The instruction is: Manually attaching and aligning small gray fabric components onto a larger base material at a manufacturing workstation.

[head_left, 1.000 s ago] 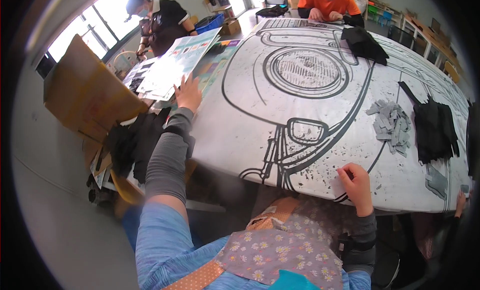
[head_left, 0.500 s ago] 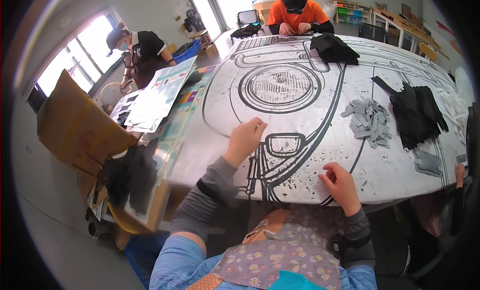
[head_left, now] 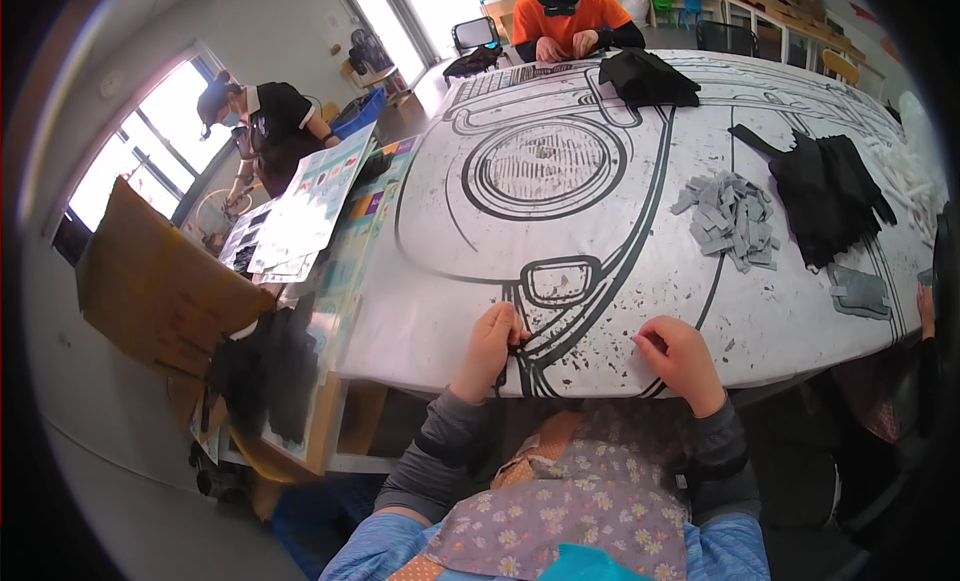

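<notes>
A big white sheet [head_left: 600,211] with a black line drawing of a car front covers the table. My left hand [head_left: 492,343] rests at its near edge on the thick black lines under a drawn rectangle [head_left: 560,279]. Its fingers are pinched on a thin black strip [head_left: 499,381] that hangs over the edge. My right hand [head_left: 682,356] lies a little to the right on the speckled part of the sheet. Its fingers are curled, the tips touch the sheet, and nothing shows in it.
A heap of grey pieces [head_left: 732,216] and black fabric [head_left: 825,186] lie at the right, with more black fabric [head_left: 645,76] at the far end. One person in orange [head_left: 570,16] works opposite; another in black [head_left: 268,121] stands left. Cardboard [head_left: 150,291] and printed sheets [head_left: 300,211] sit to my left.
My left hand came from the far left side of the table to the near edge and closed on the black lines. My right hand stayed near the edge.
</notes>
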Motion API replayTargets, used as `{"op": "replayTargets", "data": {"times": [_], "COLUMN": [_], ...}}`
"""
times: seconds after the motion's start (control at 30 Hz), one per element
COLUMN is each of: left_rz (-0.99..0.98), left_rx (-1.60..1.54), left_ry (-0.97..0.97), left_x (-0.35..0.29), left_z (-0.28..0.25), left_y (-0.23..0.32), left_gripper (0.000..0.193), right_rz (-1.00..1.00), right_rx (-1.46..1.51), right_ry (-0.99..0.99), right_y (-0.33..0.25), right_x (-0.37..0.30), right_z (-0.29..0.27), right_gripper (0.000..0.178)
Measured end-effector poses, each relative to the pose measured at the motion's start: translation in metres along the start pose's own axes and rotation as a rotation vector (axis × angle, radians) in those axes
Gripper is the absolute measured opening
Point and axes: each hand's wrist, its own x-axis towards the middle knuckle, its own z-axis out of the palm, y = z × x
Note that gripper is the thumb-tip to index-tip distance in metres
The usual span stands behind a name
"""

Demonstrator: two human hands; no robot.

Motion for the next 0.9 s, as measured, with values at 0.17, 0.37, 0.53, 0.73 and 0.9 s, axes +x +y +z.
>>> {"op": "replayTargets", "data": {"times": [0.17,0.37,0.53,0.73,0.9], "left_rz": [-0.01,0.068,0.092,0.152,0.17], "left_rx": [0.04,0.223,0.188,0.116,0.189], "left_ry": [0.052,-0.003,-0.029,-0.037,-0.069], "left_x": [-0.004,-0.012,-0.011,-0.008,-0.013], "left_z": [0.004,-0.008,-0.006,0.004,-0.009], "left_y": [0.006,-0.006,-0.006,-0.004,-0.013], "left_gripper": [0.032,0.042,0.042,0.031,0.037], "right_rz": [-0.003,-0.021,-0.015,-0.022,-0.013], "right_rx": [0.005,0.02,0.013,0.01,0.008], "right_ry": [0.002,0.013,0.006,0.013,0.003], "right_y": [0.004,0.004,0.005,0.005,0.003], "right_x": [-0.001,-0.002,-0.003,-0.003,-0.002], "right_z": [0.001,0.002,0.002,0.002,0.001], "right_gripper": [0.014,0.014,0.014,0.013,0.013]}}
